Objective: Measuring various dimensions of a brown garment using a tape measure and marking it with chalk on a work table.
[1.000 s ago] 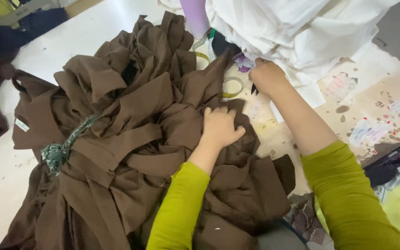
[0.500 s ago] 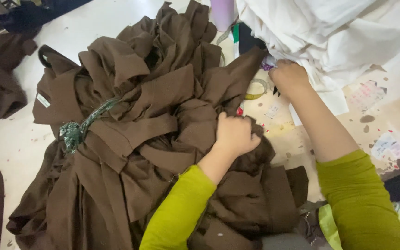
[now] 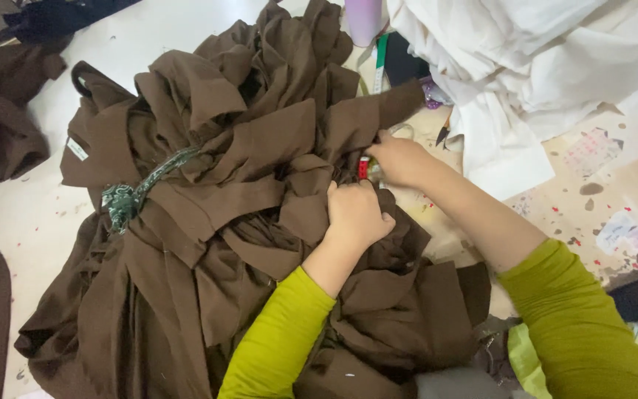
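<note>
The fingers of the left hand (image 3: 357,216) were curled shut into a fist, bunching a fold of the brown cloth pile (image 3: 208,244) near its right-hand edge. Just above it, touching or nearly touching, the right hand (image 3: 400,159) had its fingers pinched closed on a small red object (image 3: 363,168), too small to tell what kind of tool it was, held against the same edge of the brown cloth. Both forearms came up from the bottom of the view in yellow-green sleeves (image 3: 278,343).

The brown cloth lay as a heap of many cut pieces spread over the middle of the desk (image 3: 38,214), with a twisted strip of green patterned fabric (image 3: 138,188) tied around the bundle on its left side. A small white label (image 3: 77,148) showed on one piece at the upper left.

To the right of the hands the desk was covered with stained, spotted paper (image 3: 592,207). Above it a mound of white fabric (image 3: 548,59) filled the upper right corner, and a lilac cup (image 3: 367,18) stood beside it at the top edge. More dark brown pieces (image 3: 1,125) lay apart on the far left.
</note>
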